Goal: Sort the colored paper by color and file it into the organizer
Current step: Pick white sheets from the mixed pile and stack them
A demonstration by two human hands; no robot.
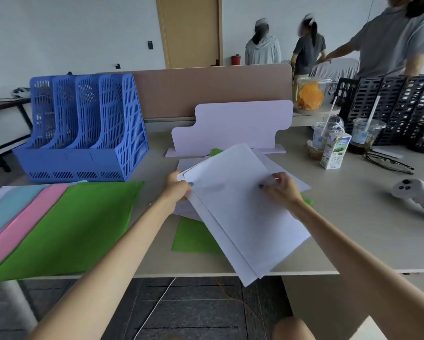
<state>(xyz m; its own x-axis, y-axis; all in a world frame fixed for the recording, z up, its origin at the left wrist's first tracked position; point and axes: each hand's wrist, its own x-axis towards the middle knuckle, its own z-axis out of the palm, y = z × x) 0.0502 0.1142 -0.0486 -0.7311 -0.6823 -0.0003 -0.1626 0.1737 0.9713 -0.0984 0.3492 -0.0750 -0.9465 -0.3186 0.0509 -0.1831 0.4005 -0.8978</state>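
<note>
White sheets (242, 217) — smooth, thin, rectangular, fanned askew
Left hand (176, 186) pinches their left edge; right hand (283, 190) nips the top one with curled fingers — green paper (196, 238) beneath.

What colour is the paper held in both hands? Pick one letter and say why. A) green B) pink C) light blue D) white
D: the left hand and the right hand both pinch the white sheets, while the green sheet and the pink sheet lie flat on the desk to the left.
</note>
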